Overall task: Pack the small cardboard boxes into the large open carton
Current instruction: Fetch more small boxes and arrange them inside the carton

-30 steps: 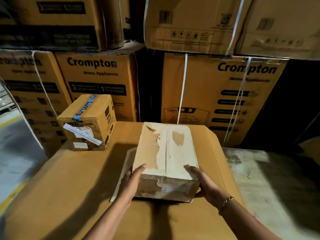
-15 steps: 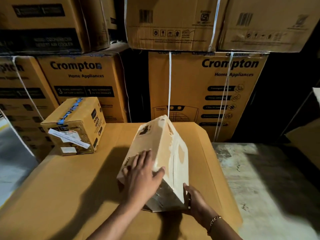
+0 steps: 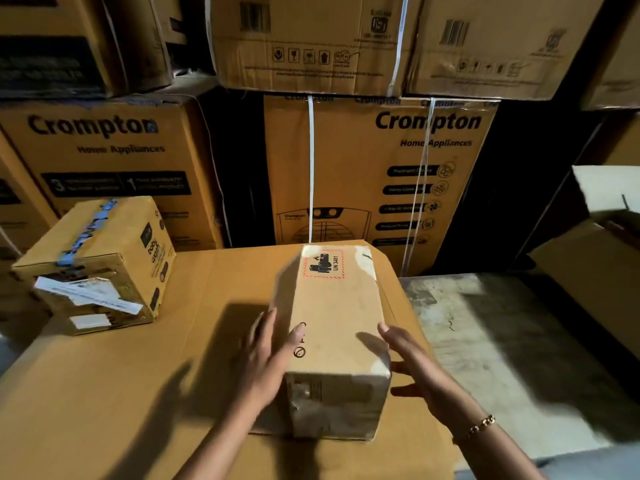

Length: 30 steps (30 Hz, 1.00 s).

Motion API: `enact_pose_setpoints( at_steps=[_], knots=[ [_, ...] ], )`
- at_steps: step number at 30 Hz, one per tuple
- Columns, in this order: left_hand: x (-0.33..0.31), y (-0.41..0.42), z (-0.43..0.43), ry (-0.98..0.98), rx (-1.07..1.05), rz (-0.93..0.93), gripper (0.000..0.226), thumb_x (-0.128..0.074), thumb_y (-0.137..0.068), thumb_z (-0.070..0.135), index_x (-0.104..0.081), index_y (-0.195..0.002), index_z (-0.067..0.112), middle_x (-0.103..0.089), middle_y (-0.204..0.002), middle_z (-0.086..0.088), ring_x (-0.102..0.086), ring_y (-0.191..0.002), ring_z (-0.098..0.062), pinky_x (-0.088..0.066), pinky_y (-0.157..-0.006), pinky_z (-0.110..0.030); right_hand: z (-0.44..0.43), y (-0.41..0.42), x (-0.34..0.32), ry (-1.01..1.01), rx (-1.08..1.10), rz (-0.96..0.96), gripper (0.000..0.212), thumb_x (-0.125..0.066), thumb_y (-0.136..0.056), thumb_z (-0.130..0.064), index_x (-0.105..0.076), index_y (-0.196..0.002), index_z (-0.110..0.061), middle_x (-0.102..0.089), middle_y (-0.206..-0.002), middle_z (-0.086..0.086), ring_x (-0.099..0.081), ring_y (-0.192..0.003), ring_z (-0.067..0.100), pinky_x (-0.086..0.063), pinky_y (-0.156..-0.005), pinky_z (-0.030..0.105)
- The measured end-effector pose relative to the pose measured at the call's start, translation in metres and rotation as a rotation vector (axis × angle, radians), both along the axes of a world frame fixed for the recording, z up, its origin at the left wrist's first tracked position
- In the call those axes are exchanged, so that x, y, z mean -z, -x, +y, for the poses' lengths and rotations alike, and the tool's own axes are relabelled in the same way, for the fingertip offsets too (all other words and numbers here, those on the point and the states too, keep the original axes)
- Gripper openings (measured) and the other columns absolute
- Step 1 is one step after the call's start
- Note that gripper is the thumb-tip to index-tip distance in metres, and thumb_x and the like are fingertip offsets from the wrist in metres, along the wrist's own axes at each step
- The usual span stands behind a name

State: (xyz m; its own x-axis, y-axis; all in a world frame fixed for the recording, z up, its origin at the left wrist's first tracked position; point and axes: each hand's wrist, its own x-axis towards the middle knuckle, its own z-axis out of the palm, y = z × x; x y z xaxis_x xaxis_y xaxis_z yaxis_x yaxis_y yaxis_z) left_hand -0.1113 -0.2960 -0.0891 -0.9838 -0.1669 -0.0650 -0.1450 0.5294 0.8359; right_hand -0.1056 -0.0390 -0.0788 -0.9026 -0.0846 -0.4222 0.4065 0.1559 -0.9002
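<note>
Stacked appliance cartons (image 3: 374,174) wall the back. Before them a flat cardboard surface (image 3: 104,393) carries 2 small boxes. To the right, across bare floor (image 3: 502,341), stands the large open carton (image 3: 595,271), partly in view. The taped box (image 3: 93,265) sits at far left, well apart. The long box (image 3: 332,323) lies centred; left hand (image 3: 266,362) rests flat against its side, right hand (image 3: 415,372) hovers open beside it. Advice: clamp both long sides, lift level, swing right over the clear floor.
</note>
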Motion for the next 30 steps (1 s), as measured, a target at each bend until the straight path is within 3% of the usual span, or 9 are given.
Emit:
enact_pose_setpoints(
  at_steps=[3,5,8,11,14,19,24,27,30],
  knots=[
    [-0.006,-0.013,0.003,-0.518,0.114,-0.242,0.112,-0.058,-0.050,0.093,-0.043,-0.144,0.034,-0.044,-0.141,0.023,-0.038,-0.126,0.006,-0.021,-0.108,-0.024,-0.018,-0.004,-0.006,-0.010,-0.020,-0.037,0.049,-0.060,-0.085,-0.072,-0.052,-0.123,-0.043,-0.058,-0.115,-0.019,-0.062,-0.109,0.016,-0.057,-0.090,0.048],
    [-0.009,-0.017,0.013,-0.608,0.179,-0.234,0.062,-0.054,-0.089,0.061,-0.048,-0.142,0.028,-0.046,-0.145,0.015,-0.036,-0.127,0.006,-0.020,-0.109,-0.022,-0.025,-0.003,-0.005,0.014,0.010,-0.021,0.046,-0.058,-0.088,-0.068,-0.059,-0.123,-0.039,-0.060,-0.106,-0.023,-0.065,-0.100,0.013,-0.061,-0.084,0.044],
    [-0.011,-0.007,0.014,-0.576,0.101,-0.149,0.024,-0.055,-0.097,0.037,-0.064,-0.119,0.030,-0.061,-0.129,0.015,-0.055,-0.110,0.015,-0.038,-0.088,-0.005,-0.033,0.003,0.005,0.123,0.064,-0.036,0.053,-0.061,-0.086,-0.067,-0.064,-0.124,-0.030,-0.075,-0.113,0.000,-0.071,-0.103,0.026,-0.060,-0.088,0.050],
    [-0.013,0.003,0.010,-0.277,0.152,-0.099,0.076,-0.045,-0.078,0.080,-0.033,-0.147,0.051,-0.038,-0.154,0.016,-0.042,-0.137,-0.007,-0.039,-0.110,-0.028,-0.040,0.009,0.021,0.248,0.130,-0.104,0.050,-0.057,-0.093,-0.056,-0.066,-0.126,-0.018,-0.075,-0.112,0.014,-0.072,-0.101,0.033,-0.056,-0.093,0.056],
    [-0.009,0.008,0.022,0.010,0.263,-0.107,0.105,-0.013,-0.064,0.098,0.014,-0.152,0.049,0.006,-0.165,0.017,-0.003,-0.153,-0.017,0.002,-0.121,-0.055,-0.043,0.013,0.033,0.243,0.216,-0.095,0.050,-0.054,-0.095,-0.057,-0.067,-0.121,-0.017,-0.076,-0.107,0.016,-0.070,-0.105,0.042,-0.055,-0.094,0.058],
    [-0.008,0.014,0.021,0.301,0.511,0.008,0.091,-0.021,-0.077,0.089,-0.009,-0.156,0.044,0.009,-0.158,0.027,0.015,-0.150,-0.005,0.009,-0.118,-0.047,-0.009,0.020,0.052,0.093,0.442,-0.120,0.039,-0.053,-0.098,-0.050,-0.068,-0.121,-0.022,-0.076,-0.107,0.009,-0.071,-0.091,0.030,-0.058,-0.082,0.046],
    [0.020,0.027,-0.034,0.745,0.184,0.229,0.085,-0.020,-0.083,0.080,-0.035,-0.152,0.033,-0.019,-0.165,0.001,-0.002,-0.154,-0.024,0.004,-0.121,-0.051,0.018,0.009,0.056,0.005,0.396,-0.174,0.054,-0.050,-0.086,-0.076,-0.064,-0.126,-0.043,-0.069,-0.126,-0.002,-0.062,-0.115,0.025,-0.053,-0.093,0.047],
    [0.039,0.034,-0.050,0.779,0.219,-0.019,0.090,-0.020,-0.086,0.079,-0.017,-0.158,0.026,0.000,-0.167,-0.009,0.007,-0.153,-0.032,0.006,-0.119,-0.056,0.028,0.007,0.055,0.004,0.358,-0.177,0.100,-0.053,-0.062,-0.094,-0.053,-0.144,-0.036,-0.058,-0.141,0.002,-0.061,-0.117,0.027,-0.053,-0.090,0.045],
    [0.050,0.034,-0.041,0.621,0.268,-0.153,0.093,-0.024,-0.090,0.077,-0.001,-0.160,0.020,0.008,-0.167,-0.010,0.008,-0.153,-0.030,0.002,-0.122,-0.051,0.015,0.006,0.031,-0.154,0.277,-0.029,0.114,-0.050,-0.057,-0.095,-0.042,-0.151,-0.032,-0.044,-0.154,-0.001,-0.052,-0.130,0.025,-0.047,-0.105,0.050]
  ],
)
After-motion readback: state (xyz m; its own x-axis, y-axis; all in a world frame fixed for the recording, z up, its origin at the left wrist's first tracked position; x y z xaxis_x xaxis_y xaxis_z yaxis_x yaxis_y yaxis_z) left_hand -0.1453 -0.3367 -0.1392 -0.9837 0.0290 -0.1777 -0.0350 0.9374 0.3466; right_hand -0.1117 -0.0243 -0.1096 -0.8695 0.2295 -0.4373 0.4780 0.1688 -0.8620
